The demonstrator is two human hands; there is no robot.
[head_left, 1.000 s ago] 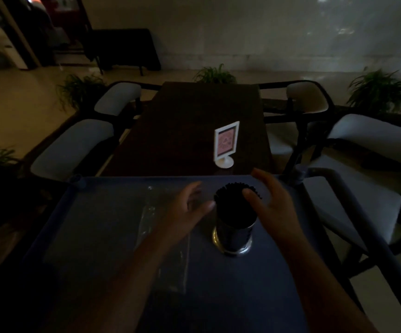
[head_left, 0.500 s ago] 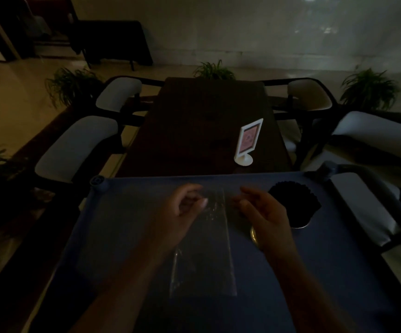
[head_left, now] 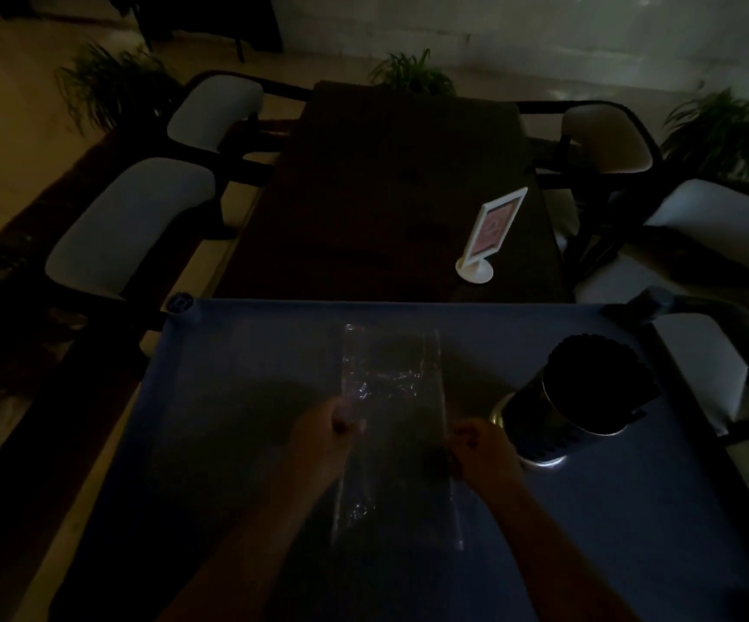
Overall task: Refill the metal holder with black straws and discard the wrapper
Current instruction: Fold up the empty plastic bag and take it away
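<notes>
A clear plastic wrapper (head_left: 392, 397) lies lengthwise on the blue cart top (head_left: 238, 397). My left hand (head_left: 334, 430) pinches the wrapper's left edge. My right hand (head_left: 482, 451) is closed at the wrapper's right edge, and it seems to grip it. The metal holder (head_left: 556, 419) stands to the right of my right hand, apart from it, packed full of black straws (head_left: 596, 374). The scene is very dim.
Beyond the cart stands a dark wooden table (head_left: 386, 195) with a white sign stand (head_left: 493, 235). Cushioned chairs (head_left: 130, 222) flank it on both sides. A cart handle (head_left: 659, 303) runs along the right. Potted plants (head_left: 413, 74) line the floor.
Both hands left the holder and went to the wrapper, then slid down its edges toward me. The view shifted, so the holder now sits at the right.
</notes>
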